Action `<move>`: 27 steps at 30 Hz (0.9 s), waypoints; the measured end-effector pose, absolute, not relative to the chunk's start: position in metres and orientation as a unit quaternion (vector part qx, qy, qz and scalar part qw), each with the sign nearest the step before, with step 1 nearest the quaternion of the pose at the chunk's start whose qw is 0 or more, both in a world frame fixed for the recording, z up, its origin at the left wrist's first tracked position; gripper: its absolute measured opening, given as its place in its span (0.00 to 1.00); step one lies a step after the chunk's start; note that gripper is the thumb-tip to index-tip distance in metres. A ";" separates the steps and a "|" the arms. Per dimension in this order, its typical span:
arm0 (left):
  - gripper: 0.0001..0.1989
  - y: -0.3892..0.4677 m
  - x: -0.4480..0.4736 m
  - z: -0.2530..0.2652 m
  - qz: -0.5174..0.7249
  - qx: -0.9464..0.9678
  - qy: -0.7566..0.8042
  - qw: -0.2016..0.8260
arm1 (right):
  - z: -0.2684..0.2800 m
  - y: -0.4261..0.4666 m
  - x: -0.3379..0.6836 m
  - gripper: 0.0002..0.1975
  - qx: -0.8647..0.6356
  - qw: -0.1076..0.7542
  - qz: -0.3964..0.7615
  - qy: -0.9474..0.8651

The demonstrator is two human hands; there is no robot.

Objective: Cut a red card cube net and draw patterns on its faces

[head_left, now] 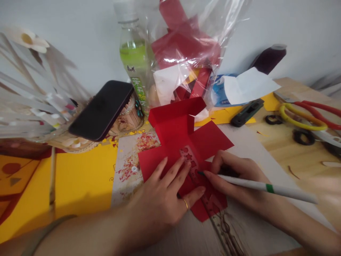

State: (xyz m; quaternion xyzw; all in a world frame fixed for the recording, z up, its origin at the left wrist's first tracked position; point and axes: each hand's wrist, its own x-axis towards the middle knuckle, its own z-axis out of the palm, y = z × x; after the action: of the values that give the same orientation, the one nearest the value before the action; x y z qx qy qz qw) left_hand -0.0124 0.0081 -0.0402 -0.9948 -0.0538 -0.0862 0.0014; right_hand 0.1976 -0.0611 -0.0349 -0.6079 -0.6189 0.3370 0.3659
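A clear plastic bag holds red card pieces; beside it, a bottle contains green drink. A red card box blank, flaps spread, lies on a pale sheet on the counter, under a transparent shape-stencil ruler. The left hand rests splayed on both, its grip released; the right hand grasps a white, green-tipped marker.

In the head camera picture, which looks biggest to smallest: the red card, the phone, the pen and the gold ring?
1. Red card
2. Phone and pen, unranked: the pen looks longer, the phone much wider.
3. Gold ring
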 end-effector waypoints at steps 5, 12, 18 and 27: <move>0.19 0.006 -0.014 -0.045 -0.082 -0.994 -0.064 0.014 | -0.035 -0.060 0.197 0.12 -0.618 0.350 0.340 -0.617; 0.20 0.007 -0.015 -0.044 -0.069 -0.995 -0.066 0.017 | -0.039 -0.060 0.195 0.12 -0.619 0.352 0.325 -0.622; 0.19 0.006 -0.014 -0.042 -0.077 -0.995 -0.066 0.024 | -0.039 -0.060 0.197 0.12 -0.614 0.334 0.356 -0.620; 0.19 0.007 -0.014 -0.041 -0.079 -0.994 -0.064 0.029 | -0.033 -0.054 0.205 0.14 -0.600 0.301 0.374 -0.640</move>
State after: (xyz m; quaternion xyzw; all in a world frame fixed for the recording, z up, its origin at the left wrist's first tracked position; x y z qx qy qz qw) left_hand -0.0135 0.0073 -0.0406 -0.9944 -0.0639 -0.0788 0.0286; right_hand 0.2052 -0.0543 -0.0332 -0.5999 -0.6402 0.3735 0.3012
